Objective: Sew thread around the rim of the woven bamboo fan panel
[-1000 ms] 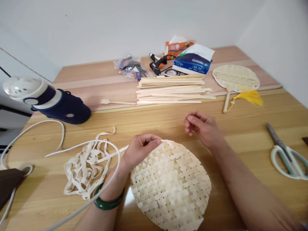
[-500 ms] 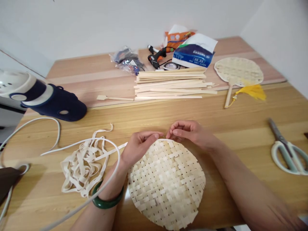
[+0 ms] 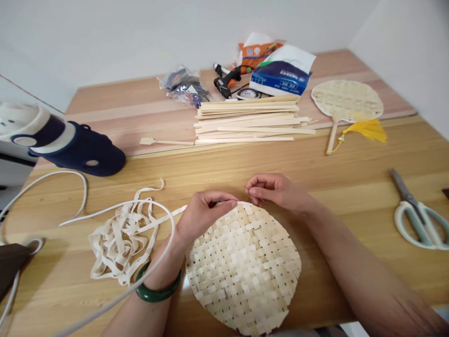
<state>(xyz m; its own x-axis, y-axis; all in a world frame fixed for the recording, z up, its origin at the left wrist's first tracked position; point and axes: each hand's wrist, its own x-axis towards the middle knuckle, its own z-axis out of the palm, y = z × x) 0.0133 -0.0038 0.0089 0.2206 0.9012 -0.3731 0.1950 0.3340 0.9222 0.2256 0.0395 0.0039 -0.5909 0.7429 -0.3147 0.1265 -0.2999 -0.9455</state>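
Note:
A round woven panel (image 3: 245, 267) of pale flat strips is tilted at the table's front, its top edge near both hands. My left hand (image 3: 206, 210) pinches that top edge together with a white fabric tape (image 3: 168, 218); a green bangle (image 3: 157, 294) circles the wrist. The tape runs left from the hand to a loose heap (image 3: 122, 243). Just right of it, my right hand (image 3: 268, 189) is closed in a pinch above the panel's rim. A very fine strand shows at its fingertips, too thin to tell whether thread or needle.
Bamboo strips (image 3: 252, 121) lie behind the hands. A finished fan (image 3: 347, 100) with a yellow tassel and scissors (image 3: 417, 210) are on the right. On the left stand a navy bottle (image 3: 80, 147) and a looping white cable (image 3: 168, 243). A glue gun (image 3: 228, 82) and tissue pack (image 3: 280, 77) sit behind.
My left thumb has slid slightly right and down onto the panel's rim. My right hand has shifted a little, still pinched. The view has moved slightly.

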